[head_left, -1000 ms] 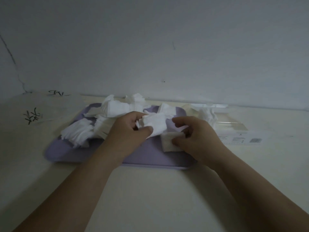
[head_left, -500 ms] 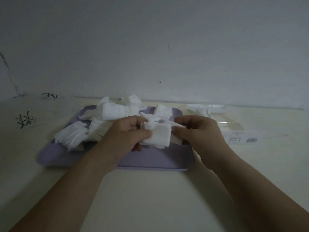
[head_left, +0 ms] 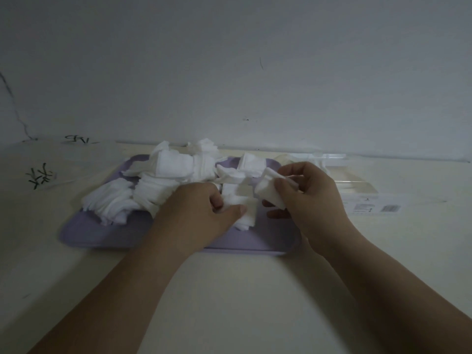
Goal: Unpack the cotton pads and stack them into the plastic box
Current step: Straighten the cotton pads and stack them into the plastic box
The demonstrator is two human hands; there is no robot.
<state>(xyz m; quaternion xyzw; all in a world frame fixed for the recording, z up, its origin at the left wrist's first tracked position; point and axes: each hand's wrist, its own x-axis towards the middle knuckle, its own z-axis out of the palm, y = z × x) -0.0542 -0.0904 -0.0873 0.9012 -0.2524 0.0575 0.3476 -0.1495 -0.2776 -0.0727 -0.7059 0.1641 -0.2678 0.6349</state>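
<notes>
My left hand (head_left: pixel 201 213) pinches a small stack of cotton pads (head_left: pixel 242 209) over the purple tray (head_left: pixel 102 233), my right hand (head_left: pixel 309 200) grips a second bunch (head_left: pixel 269 194) beside it, clear plastic box (head_left: pixel 357 186) just behind; risk: a slack pinch lets soft pads fan out and drop into the heap (head_left: pixel 158 187).

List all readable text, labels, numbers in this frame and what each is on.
No text is legible.
On the table, left: black scrawl, handwritten, unreadable.
By the wall: second scrawl, unreadable.
On the clear packaging: printed label and barcode, too small to read.
</notes>
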